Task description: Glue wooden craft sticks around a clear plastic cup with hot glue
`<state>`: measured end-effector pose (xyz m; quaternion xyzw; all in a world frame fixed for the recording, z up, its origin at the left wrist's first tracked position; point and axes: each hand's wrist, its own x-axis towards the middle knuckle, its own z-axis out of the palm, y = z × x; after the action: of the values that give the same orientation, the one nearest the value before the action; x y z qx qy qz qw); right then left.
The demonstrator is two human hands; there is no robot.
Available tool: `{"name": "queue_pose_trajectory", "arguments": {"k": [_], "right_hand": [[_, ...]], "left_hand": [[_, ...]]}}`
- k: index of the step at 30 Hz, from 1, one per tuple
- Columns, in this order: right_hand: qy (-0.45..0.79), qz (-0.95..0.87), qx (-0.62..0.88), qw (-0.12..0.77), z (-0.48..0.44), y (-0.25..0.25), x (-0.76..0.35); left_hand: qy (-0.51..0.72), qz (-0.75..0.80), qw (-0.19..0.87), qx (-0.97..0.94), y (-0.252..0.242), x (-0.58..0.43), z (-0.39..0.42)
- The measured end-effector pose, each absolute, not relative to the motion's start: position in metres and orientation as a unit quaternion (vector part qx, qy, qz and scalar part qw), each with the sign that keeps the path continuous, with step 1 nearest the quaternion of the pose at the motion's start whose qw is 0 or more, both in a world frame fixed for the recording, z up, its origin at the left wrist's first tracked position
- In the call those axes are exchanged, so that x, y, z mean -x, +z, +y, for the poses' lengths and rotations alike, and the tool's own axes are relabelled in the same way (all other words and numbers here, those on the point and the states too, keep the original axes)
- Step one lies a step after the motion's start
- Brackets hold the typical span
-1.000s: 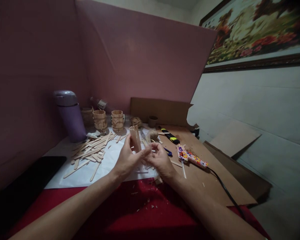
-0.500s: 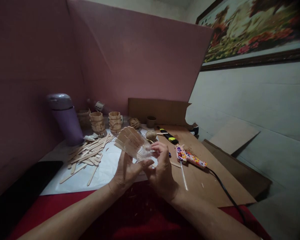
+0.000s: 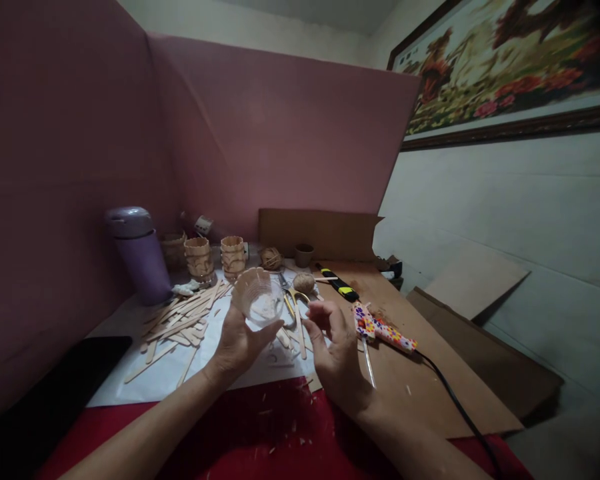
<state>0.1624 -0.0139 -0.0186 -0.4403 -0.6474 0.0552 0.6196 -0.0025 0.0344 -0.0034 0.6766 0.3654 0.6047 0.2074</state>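
Note:
My left hand (image 3: pixel 240 343) is wrapped round a clear plastic cup (image 3: pixel 266 303), tilted so that its round end faces me. Flat wooden craft sticks line part of its far and left side. To the right of the cup and apart from it is my right hand (image 3: pixel 337 350), its fingers bent, with a gap between thumb and forefinger and nothing visible in it. Scissors with yellow-edged handles (image 3: pixel 289 308) and a loose craft stick (image 3: pixel 301 337) lie on the table between the hands. A flowered glue gun (image 3: pixel 383 328) rests right of my right hand.
Loose craft sticks (image 3: pixel 180 325) are piled at left, near a purple bottle (image 3: pixel 143 260). Two stick-covered cups (image 3: pixel 233 258) stand behind. Twine balls (image 3: pixel 304 283), a small brown pot (image 3: pixel 304 254) and a black-yellow cutter (image 3: pixel 339 283) lie farther back. The glue gun's cord (image 3: pixel 447 387) crosses the cardboard.
My right hand has let go of the cup and moved right. My left hand has turned the cup toward me and moved slightly left. The camera view has tilted up slightly.

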Motion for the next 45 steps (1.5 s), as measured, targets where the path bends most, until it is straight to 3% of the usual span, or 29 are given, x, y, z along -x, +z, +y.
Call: {"name": "queue_pose_trajectory", "arguments": {"k": [13,19,22,28,45], "right_hand": [[0.196,-0.589,0.472,0.626,-0.013,-0.011,-0.166],[0.280,-0.503,0.450,0.683,-0.002,-0.012,-0.170],[0.333,-0.466,0.427,0.699,0.000,-0.009,-0.169],[0.408,-0.435,0.421,0.684,-0.003,-0.004,-0.169],[0.412,-0.427,0.421,0.686,0.005,-0.006,-0.174]], "left_hand": [[0.559,0.324,0.341,-0.683,-0.004,0.010,0.032],[0.473,0.284,0.566,-0.612,0.004,0.009,0.026],[0.462,0.275,0.626,-0.564,0.002,0.007,0.029],[0.442,0.249,0.665,-0.548,0.001,0.006,0.027],[0.431,0.299,0.645,-0.556,-0.003,0.000,0.025]]}}
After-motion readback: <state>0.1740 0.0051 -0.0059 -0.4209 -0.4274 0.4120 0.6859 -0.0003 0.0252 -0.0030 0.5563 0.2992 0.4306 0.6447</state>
